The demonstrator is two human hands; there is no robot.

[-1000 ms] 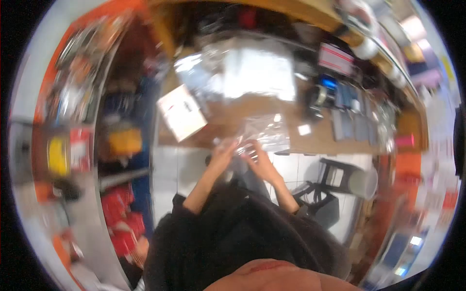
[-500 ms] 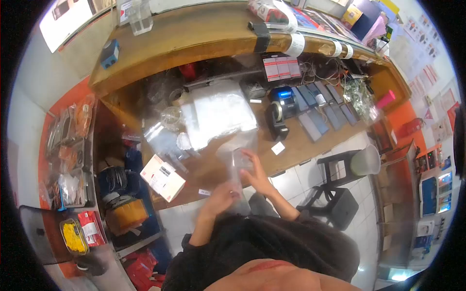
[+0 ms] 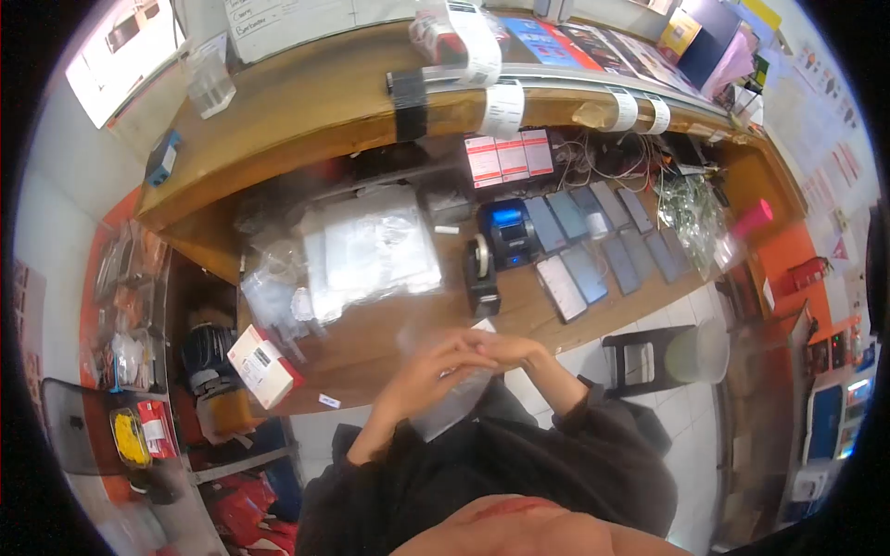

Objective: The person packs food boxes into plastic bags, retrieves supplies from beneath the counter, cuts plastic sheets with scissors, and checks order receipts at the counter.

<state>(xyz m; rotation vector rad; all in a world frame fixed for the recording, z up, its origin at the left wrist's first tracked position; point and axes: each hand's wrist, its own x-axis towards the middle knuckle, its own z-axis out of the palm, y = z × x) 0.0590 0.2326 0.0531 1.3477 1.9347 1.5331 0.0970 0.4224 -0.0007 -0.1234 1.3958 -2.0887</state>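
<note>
My left hand [image 3: 431,372] and my right hand [image 3: 503,348] are together in front of my body, fingers overlapping at the front edge of the desk. Both are closed on a clear plastic bag [image 3: 452,412], which hangs below my left hand toward my lap and shows faintly above it. The fingers hide its middle, so I cannot tell whether anything is inside. Beyond my hands, a pile of clear plastic sleeves [image 3: 371,255] lies on the desk. A black tape dispenser [image 3: 483,283] stands just past my right hand.
Several phones [image 3: 562,287] lie in rows at the right, beside a small black device with a blue-lit top [image 3: 508,232]. A white and red box [image 3: 262,367] sits at the desk's left front corner. A raised wooden shelf [image 3: 306,120] overhangs the back; a black stool [image 3: 635,361] stands right.
My hands have come together, the left moving up and over the right's fingers, with the plastic bag between them. My view has shifted, so the desk items appear further left.
</note>
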